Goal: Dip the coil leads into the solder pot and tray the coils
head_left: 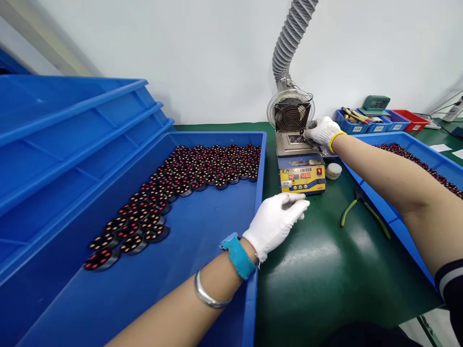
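My right hand (321, 131), in a white glove with a yellow cuff, is closed on a small round black motor-like part (303, 135) at the top of the soldering pot (289, 144). Its fingertips partly hide that part. The pot's yellow front panel (303, 179) has lit red digits. My left hand (277, 222), also gloved, hovers by the right rim of the large blue tray (261, 193). Its fingers are loosely bent, with nothing visible in them. Rows of round black parts (202, 168) with red or pale dots lie in that tray.
Green-handled pliers (349, 212) and a small round white container (333, 171) are on the green table. At right, another blue tray (398, 140) holds more parts. Stacked blue trays (72, 125) rise at left. Small bins (356, 127) and a clock (376, 103) stand behind; a grey duct (292, 38) hangs above.
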`<state>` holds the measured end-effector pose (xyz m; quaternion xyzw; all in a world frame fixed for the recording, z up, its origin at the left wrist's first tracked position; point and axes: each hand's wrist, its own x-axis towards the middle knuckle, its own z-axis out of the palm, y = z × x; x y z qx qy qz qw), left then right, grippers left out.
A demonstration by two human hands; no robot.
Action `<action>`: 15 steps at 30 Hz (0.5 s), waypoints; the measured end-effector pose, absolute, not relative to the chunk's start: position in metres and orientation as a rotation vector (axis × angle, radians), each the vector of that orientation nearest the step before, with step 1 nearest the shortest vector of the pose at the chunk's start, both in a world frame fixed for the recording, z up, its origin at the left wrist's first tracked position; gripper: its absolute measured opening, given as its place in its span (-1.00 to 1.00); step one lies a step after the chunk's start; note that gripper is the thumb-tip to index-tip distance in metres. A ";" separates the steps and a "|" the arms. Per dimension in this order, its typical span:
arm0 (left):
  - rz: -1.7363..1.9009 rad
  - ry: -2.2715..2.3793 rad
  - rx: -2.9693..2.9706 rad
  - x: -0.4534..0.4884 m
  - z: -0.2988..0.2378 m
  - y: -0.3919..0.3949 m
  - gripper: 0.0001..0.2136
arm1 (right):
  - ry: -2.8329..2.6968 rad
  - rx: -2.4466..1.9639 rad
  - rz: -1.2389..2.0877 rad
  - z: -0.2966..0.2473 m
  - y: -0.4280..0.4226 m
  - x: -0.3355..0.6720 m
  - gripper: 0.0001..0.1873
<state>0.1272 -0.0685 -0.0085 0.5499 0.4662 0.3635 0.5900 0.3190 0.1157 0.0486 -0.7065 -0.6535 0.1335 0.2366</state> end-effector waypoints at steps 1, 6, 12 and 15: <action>0.844 1.086 1.283 0.127 -0.009 -0.069 -0.69 | -1.784 -1.934 0.358 0.049 0.116 0.319 -0.84; 0.852 1.079 1.295 0.126 -0.009 -0.069 -0.69 | -1.735 -1.933 0.379 0.049 0.120 0.320 -0.79; 0.850 1.076 1.303 0.126 -0.010 -0.069 -0.69 | -1.742 -1.972 0.347 0.050 0.114 0.317 -0.84; 0.850 1.078 1.310 0.126 -0.010 -0.069 -0.69 | -1.675 -1.949 0.420 0.052 0.110 0.316 -0.85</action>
